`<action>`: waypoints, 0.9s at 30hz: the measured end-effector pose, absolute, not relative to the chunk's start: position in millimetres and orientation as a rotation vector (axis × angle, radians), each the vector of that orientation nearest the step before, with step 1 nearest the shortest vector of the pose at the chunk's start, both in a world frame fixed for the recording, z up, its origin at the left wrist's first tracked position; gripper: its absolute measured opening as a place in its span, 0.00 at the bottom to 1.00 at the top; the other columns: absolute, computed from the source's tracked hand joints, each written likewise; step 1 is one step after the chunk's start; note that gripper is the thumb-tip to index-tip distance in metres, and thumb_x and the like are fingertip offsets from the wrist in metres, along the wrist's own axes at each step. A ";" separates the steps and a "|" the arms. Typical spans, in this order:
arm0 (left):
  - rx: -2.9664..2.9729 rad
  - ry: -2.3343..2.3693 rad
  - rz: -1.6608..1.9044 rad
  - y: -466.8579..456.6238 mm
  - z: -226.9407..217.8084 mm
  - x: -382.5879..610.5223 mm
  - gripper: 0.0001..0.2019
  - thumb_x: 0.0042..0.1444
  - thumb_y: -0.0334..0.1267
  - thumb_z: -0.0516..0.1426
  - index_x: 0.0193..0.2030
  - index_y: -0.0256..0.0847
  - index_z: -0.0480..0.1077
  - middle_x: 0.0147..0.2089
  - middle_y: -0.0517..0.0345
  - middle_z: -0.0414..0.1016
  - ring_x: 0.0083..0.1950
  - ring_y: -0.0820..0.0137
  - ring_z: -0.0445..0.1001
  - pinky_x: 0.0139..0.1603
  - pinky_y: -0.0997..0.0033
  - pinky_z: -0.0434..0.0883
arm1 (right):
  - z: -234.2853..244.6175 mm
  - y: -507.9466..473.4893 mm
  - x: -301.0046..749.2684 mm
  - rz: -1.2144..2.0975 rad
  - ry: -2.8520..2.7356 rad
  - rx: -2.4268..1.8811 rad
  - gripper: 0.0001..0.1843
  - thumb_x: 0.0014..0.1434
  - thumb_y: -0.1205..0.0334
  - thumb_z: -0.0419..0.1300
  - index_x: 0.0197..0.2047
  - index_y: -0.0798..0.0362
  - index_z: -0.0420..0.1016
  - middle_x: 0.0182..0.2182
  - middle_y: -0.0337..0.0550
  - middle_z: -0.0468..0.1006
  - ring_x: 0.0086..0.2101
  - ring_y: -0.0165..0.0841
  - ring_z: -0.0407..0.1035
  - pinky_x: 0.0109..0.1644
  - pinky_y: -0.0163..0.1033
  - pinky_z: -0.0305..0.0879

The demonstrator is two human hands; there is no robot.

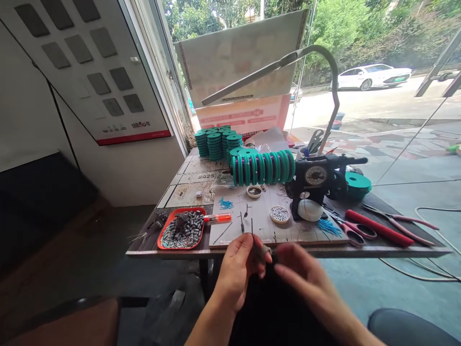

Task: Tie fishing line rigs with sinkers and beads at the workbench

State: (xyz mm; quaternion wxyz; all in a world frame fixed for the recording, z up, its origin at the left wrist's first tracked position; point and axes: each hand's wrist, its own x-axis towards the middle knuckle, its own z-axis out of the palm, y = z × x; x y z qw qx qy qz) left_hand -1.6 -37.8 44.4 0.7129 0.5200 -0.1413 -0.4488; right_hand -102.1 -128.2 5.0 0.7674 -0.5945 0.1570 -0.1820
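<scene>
My left hand is curled in a pinch just below the table's front edge, holding a small dark piece that I cannot make out. My right hand meets it from the right, its fingers drawn together at the same spot and partly smeared by motion. Just beyond them lies a pale work board with thin pins, blue bits and two small dishes of beads. A black winding machine carries a row of green spools on its shaft.
A red tray of small dark parts sits at the left with an orange lighter. Red-handled scissors and pliers lie at the right. Stacks of green spools stand at the back. A bent lamp arm arches overhead.
</scene>
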 end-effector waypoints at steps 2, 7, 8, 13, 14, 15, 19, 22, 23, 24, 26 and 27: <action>1.140 -0.284 -1.018 -37.6 42.5 -3.3 0.25 0.44 0.57 0.61 0.31 0.36 0.58 0.22 0.60 0.69 0.19 0.82 0.60 0.19 0.83 0.55 | 32.6 -142.7 -86.2 -0.530 0.375 -1.258 0.29 0.47 0.44 0.66 0.46 0.52 0.67 0.39 0.43 0.71 0.39 0.34 0.66 0.45 0.39 0.60; 1.113 -0.241 -1.034 -38.9 39.9 -9.0 0.30 0.39 0.62 0.61 0.29 0.38 0.53 0.20 0.61 0.67 0.17 0.83 0.58 0.17 0.85 0.47 | 67.8 -147.4 -34.4 -0.354 0.297 -0.849 0.28 0.41 0.46 0.69 0.38 0.56 0.67 0.23 0.39 0.72 0.25 0.30 0.67 0.30 0.35 0.64; 1.115 -0.241 -1.031 -38.9 39.3 -10.7 0.30 0.39 0.62 0.60 0.29 0.38 0.53 0.19 0.61 0.67 0.17 0.83 0.58 0.17 0.85 0.46 | 68.0 -144.7 -27.7 -0.367 0.293 -0.815 0.27 0.39 0.47 0.70 0.35 0.56 0.66 0.18 0.35 0.67 0.20 0.26 0.62 0.24 0.32 0.61; 1.118 -0.174 -1.048 -34.4 39.7 -20.3 0.31 0.37 0.62 0.62 0.28 0.37 0.54 0.17 0.62 0.65 0.16 0.84 0.57 0.17 0.84 0.46 | 67.4 -135.0 -18.0 -0.390 0.309 -0.660 0.28 0.30 0.53 0.72 0.29 0.56 0.62 0.11 0.25 0.50 0.14 0.18 0.43 0.15 0.25 0.38; 1.115 -0.149 -1.051 -32.6 40.8 -21.9 0.31 0.36 0.62 0.62 0.29 0.37 0.54 0.17 0.62 0.65 0.17 0.84 0.58 0.17 0.84 0.46 | 68.8 -134.2 -17.9 -0.387 0.313 -0.634 0.27 0.31 0.54 0.71 0.29 0.56 0.62 0.11 0.24 0.49 0.14 0.18 0.41 0.15 0.25 0.37; 1.114 -0.125 -1.053 -30.6 41.8 -23.3 0.31 0.36 0.61 0.63 0.29 0.37 0.54 0.18 0.62 0.66 0.17 0.84 0.58 0.17 0.84 0.46 | 70.3 -133.6 -17.6 -0.385 0.316 -0.611 0.26 0.32 0.55 0.71 0.29 0.56 0.62 0.12 0.24 0.48 0.14 0.18 0.40 0.16 0.25 0.36; 1.123 -0.078 -1.074 -21.4 41.4 -28.4 0.32 0.33 0.62 0.63 0.28 0.38 0.53 0.16 0.63 0.66 0.15 0.85 0.57 0.16 0.85 0.45 | 72.6 -130.7 -15.7 -0.403 0.313 -0.549 0.22 0.38 0.56 0.68 0.30 0.55 0.61 0.13 0.25 0.46 0.15 0.18 0.39 0.17 0.25 0.34; 1.122 -0.070 -1.103 -14.1 35.3 -32.9 0.33 0.33 0.63 0.63 0.27 0.38 0.51 0.15 0.63 0.65 0.13 0.85 0.55 0.14 0.85 0.46 | 70.3 -128.4 -16.4 -0.421 0.307 -0.532 0.21 0.39 0.57 0.68 0.29 0.55 0.60 0.13 0.26 0.47 0.15 0.18 0.39 0.17 0.25 0.34; 1.119 -0.067 -1.111 -11.7 32.8 -34.6 0.33 0.33 0.64 0.62 0.26 0.38 0.51 0.15 0.63 0.66 0.12 0.85 0.55 0.13 0.85 0.46 | 69.5 -127.8 -17.2 -0.425 0.304 -0.532 0.22 0.38 0.57 0.69 0.29 0.55 0.60 0.14 0.26 0.48 0.15 0.18 0.40 0.17 0.25 0.34; 1.113 -0.065 -1.119 -9.4 30.2 -36.2 0.33 0.33 0.64 0.62 0.26 0.38 0.51 0.16 0.63 0.66 0.12 0.85 0.55 0.13 0.85 0.47 | 68.9 -127.4 -18.0 -0.427 0.300 -0.535 0.23 0.37 0.58 0.70 0.29 0.55 0.59 0.14 0.26 0.49 0.15 0.18 0.41 0.17 0.25 0.34; 1.100 -0.066 -1.135 -5.3 25.2 -39.2 0.33 0.34 0.64 0.62 0.26 0.38 0.51 0.16 0.63 0.66 0.12 0.85 0.55 0.13 0.86 0.48 | 68.5 -126.8 -19.5 -0.430 0.293 -0.544 0.26 0.34 0.58 0.72 0.28 0.55 0.59 0.14 0.27 0.52 0.16 0.18 0.42 0.17 0.25 0.34; 1.096 -0.066 -1.143 -3.5 22.8 -40.4 0.33 0.34 0.64 0.62 0.26 0.38 0.51 0.16 0.63 0.66 0.12 0.85 0.55 0.13 0.86 0.48 | 68.6 -126.7 -20.0 -0.430 0.292 -0.549 0.27 0.32 0.58 0.72 0.28 0.55 0.59 0.14 0.27 0.52 0.16 0.18 0.42 0.17 0.25 0.34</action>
